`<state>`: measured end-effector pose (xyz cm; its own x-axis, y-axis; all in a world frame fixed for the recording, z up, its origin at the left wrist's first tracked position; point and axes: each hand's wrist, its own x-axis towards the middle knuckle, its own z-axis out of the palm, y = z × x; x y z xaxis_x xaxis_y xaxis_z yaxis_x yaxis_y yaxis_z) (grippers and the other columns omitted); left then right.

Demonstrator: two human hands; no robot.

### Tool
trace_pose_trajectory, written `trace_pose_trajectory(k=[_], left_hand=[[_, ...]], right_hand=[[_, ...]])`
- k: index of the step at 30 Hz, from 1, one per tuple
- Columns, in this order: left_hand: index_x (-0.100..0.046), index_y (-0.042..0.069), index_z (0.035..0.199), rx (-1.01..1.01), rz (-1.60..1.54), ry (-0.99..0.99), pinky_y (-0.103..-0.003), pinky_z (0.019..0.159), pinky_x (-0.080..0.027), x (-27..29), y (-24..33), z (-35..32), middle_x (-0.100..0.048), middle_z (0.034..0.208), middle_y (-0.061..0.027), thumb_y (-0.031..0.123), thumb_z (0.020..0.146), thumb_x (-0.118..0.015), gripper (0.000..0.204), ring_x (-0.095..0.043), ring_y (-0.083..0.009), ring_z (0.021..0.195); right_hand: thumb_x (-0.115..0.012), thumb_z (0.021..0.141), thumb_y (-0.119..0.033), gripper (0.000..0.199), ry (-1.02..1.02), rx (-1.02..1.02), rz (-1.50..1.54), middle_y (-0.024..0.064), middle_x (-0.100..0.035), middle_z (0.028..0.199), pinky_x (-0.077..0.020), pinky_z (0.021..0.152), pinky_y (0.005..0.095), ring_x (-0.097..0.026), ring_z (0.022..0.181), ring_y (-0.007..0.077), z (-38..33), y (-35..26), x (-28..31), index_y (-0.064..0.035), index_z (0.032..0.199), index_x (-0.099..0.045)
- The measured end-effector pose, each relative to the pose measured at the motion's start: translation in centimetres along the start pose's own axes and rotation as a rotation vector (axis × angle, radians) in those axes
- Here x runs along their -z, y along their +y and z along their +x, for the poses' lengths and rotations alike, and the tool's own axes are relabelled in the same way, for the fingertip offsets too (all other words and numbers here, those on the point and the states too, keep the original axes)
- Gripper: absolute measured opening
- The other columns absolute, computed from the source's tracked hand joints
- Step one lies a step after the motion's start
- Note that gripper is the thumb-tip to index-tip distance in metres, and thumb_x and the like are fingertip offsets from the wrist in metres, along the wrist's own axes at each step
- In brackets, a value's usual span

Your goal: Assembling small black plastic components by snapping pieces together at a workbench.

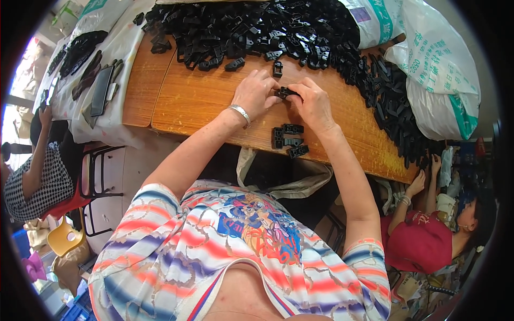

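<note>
- left hand (257, 92) and right hand (312, 102) are both pinching one small black part (285, 92) over the wooden table (198, 99)
- few black pieces (277, 137) grouped by the near edge, maybe finished, can't swear to it
- huge black heap (241, 35) behind, so loads left imo

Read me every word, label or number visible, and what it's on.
Locations only, wording withheld:
Large white bag, right: green printing, partly legible.
Neighbouring bag: teal printing, not clearly readable.
Top-left bag: teal print, unreadable.
Striped shirt: stylised colourful lettering.
Red shirt: too small.
Lower-right packaging: too blurred.
Black parts: none discernible.
</note>
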<state>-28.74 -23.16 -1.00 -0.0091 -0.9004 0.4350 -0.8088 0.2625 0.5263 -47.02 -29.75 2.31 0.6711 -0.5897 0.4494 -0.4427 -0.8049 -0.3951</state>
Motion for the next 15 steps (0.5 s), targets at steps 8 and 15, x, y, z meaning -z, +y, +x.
trace_pose_trajectory(k=[8, 15], left_hand=[[-0.068, 0.007, 0.092, -0.005, 0.001, -0.005, -0.038, 0.085, -0.048, 0.2, 0.0, 0.1, -0.06, 0.095, -0.0073, 0.019, 0.078, -0.076, 0.02, -0.056, -0.0282, 0.097], [-0.067, 0.007, 0.103, -0.093, -0.159, -0.265, -0.036, 0.083, -0.049, 1.7, -1.0, 0.8, -0.063, 0.095, -0.0082, 0.023, 0.08, -0.076, 0.029, -0.058, -0.0273, 0.093]], right_hand=[[-0.071, 0.08, -0.008, 0.031, -0.035, 0.072, -0.142, 0.0117, -0.064, 0.098, -0.0546, 0.076, 0.0392, -0.064, 0.094, 0.0309, -1.2, -1.0, -0.9, -0.0063, 0.111, -0.068], [-0.069, 0.086, -0.015, 0.024, -0.25, -0.071, -0.016, 0.0138, -0.065, 0.095, -0.0528, 0.076, 0.0391, -0.065, 0.087, 0.0333, -1.8, 0.1, 1.9, -0.0048, 0.107, -0.071]])
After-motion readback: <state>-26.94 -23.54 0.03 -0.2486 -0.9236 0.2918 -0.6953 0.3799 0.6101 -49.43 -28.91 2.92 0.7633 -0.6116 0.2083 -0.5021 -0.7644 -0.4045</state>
